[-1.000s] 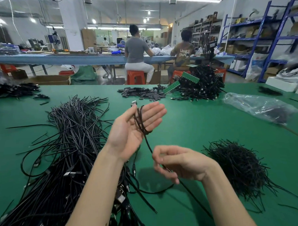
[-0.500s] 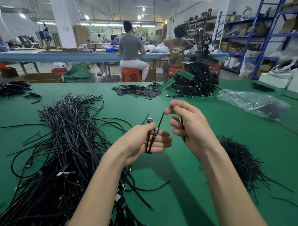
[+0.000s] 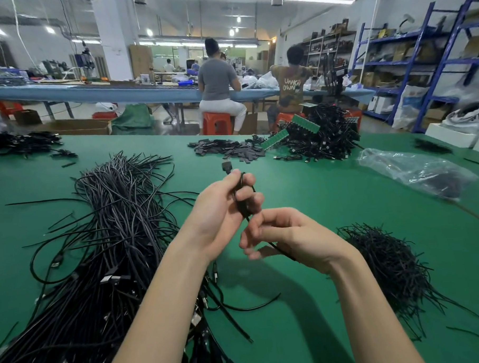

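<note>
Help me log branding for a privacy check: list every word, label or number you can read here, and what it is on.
"UNKN OWN", on two lines: back of the brown shirt of a seated person at the far bench.
Shelf boxes: any labels are too blurred to read.
Cable: no print visible.

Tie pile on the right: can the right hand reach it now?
Probably yes: the tie pile lies close beside the right hand with only bare table between. That hand pinches the cable, though, so it must free fingers first.
</note>
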Demonstrator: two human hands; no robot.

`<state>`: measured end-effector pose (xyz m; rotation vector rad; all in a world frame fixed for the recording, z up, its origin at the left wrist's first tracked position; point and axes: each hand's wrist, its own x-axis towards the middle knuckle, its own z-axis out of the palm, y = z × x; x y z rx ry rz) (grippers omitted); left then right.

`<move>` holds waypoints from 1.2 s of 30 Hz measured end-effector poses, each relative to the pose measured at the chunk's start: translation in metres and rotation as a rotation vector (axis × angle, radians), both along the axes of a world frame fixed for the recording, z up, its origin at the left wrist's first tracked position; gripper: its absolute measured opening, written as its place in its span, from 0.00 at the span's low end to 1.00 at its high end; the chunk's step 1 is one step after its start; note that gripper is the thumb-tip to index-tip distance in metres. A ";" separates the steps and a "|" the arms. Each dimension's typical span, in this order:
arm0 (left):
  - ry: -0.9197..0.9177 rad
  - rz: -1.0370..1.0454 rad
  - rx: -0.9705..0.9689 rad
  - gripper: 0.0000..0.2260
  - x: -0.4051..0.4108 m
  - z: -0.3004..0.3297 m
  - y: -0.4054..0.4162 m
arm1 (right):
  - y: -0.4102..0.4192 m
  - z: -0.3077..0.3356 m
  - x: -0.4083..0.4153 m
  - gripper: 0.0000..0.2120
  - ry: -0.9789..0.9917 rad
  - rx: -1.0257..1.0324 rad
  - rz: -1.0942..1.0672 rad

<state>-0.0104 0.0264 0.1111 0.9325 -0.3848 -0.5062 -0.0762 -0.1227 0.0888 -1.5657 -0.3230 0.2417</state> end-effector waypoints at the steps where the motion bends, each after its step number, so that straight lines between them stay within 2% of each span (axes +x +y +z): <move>1: -0.047 0.003 0.029 0.15 -0.002 0.000 -0.002 | -0.004 -0.006 0.001 0.07 0.019 0.021 -0.012; 4: -0.097 -0.087 0.002 0.16 -0.005 -0.001 -0.003 | -0.016 -0.015 0.003 0.06 0.073 0.211 -0.180; 6: -0.094 -0.203 -0.053 0.16 -0.007 -0.003 -0.002 | -0.021 -0.012 0.006 0.13 0.048 0.288 -0.301; 8: -0.135 -0.274 -0.047 0.16 -0.007 -0.007 -0.003 | -0.021 -0.005 0.008 0.18 -0.044 0.204 -0.363; 10: -0.198 -0.271 0.012 0.16 -0.007 -0.010 -0.005 | -0.019 -0.001 0.009 0.12 -0.144 0.054 -0.438; 12: -0.282 -0.206 0.110 0.18 -0.006 -0.011 -0.006 | -0.017 0.000 0.008 0.07 -0.203 0.000 -0.473; 14: -0.450 -0.043 0.305 0.18 -0.002 -0.013 -0.007 | -0.016 -0.001 0.009 0.06 -0.224 0.023 -0.510; 17: -0.687 0.225 0.580 0.14 -0.003 -0.015 -0.010 | -0.013 -0.002 0.012 0.06 -0.283 0.008 -0.646; 21: -0.920 0.412 0.861 0.06 -0.008 -0.022 -0.018 | -0.007 -0.001 0.014 0.10 -0.303 0.121 -0.669; 23: -0.910 0.431 0.890 0.05 -0.009 -0.024 -0.022 | -0.004 -0.002 0.015 0.11 -0.294 0.152 -0.681; 25: -0.814 0.339 0.767 0.08 -0.015 -0.023 -0.023 | -0.002 -0.005 0.017 0.10 -0.287 0.161 -0.706; 27: -0.740 0.267 0.680 0.11 -0.019 -0.024 -0.025 | -0.003 -0.008 0.017 0.09 -0.302 0.087 -0.725; 30: -0.741 0.362 0.782 0.09 -0.013 -0.029 -0.026 | -0.007 -0.007 0.016 0.08 -0.343 -0.109 -0.665; 33: -0.784 0.427 0.860 0.07 -0.010 -0.031 -0.026 | -0.007 -0.004 0.014 0.08 -0.369 -0.088 -0.575; 36: -0.842 0.363 0.942 0.08 -0.013 -0.032 -0.027 | -0.007 -0.005 0.016 0.07 -0.381 -0.096 -0.672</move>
